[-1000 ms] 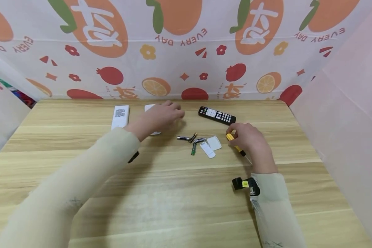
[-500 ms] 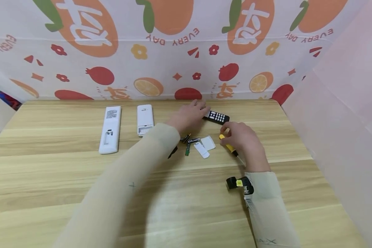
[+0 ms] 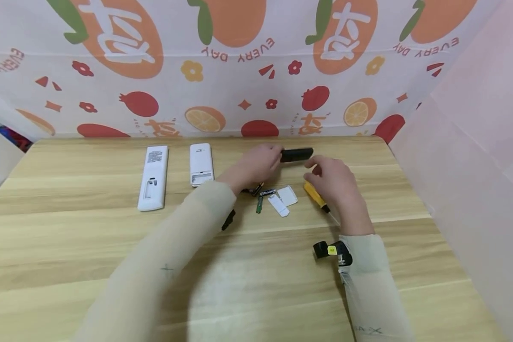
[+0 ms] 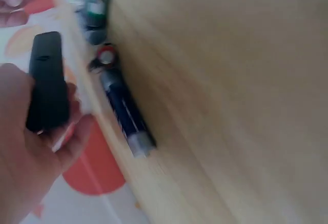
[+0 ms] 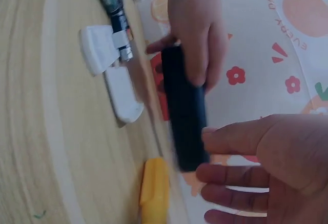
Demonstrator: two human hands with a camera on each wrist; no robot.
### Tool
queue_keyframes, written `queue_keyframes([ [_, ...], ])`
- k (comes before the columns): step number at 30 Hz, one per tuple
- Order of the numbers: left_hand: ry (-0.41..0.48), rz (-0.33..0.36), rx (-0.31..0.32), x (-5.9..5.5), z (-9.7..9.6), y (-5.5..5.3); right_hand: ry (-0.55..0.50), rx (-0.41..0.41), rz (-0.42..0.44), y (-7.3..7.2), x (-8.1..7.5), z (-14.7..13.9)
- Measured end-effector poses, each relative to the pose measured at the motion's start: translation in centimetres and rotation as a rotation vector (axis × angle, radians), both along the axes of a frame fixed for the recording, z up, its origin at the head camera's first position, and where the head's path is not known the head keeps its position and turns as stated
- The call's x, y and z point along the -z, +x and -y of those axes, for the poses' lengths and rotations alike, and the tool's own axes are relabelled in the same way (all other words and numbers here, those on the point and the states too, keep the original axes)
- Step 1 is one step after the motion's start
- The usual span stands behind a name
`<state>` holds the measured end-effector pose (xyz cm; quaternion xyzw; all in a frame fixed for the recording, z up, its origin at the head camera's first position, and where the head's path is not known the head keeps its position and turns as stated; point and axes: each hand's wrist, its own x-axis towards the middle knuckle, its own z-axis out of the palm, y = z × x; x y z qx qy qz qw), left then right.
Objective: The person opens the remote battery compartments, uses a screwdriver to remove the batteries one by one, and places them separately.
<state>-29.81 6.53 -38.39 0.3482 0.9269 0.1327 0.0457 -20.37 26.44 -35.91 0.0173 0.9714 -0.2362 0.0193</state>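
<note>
My left hand (image 3: 261, 161) grips a black remote control (image 3: 297, 155) by one end, its button-less back showing. The remote is raised off the table in the left wrist view, where the fingers wrap its edges. Close to the remote's other end is my right hand (image 3: 335, 183), thumb and fingers apart with nothing held between them; whether a fingertip touches the remote I cannot tell. Under the right hand a yellow-handled screwdriver (image 3: 314, 194) lies on the table. Several batteries (image 3: 260, 204) and two white battery covers (image 5: 124, 95) lie between the hands, some partly hidden by the left arm.
Two white remotes lie face down with bare battery bays: a longer one (image 3: 154, 178) at the left and a shorter one (image 3: 201, 164) beside it. A fruit-print cloth (image 3: 222, 95) hangs along the table's back edge.
The left hand has moved right from near the shorter white remote, taken up the black remote and turned it back side up. The right hand has let go of the screwdriver and risen slightly.
</note>
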Motion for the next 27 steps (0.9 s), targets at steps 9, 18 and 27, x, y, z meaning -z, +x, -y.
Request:
queue_keyframes([
  [9,0.544,0.271,-0.057,-2.3,6.4,4.1,-0.404,-0.051,-0.239,0.2,-1.5,1.4],
  [18,0.685,0.421,-0.030,-2.7,8.6,9.0,-0.479,-0.291,-0.102,1.4,-2.6,4.9],
  [27,0.431,0.158,0.021,-3.9,9.2,11.2,-0.379,-0.388,-0.041,2.3,-2.2,7.1],
])
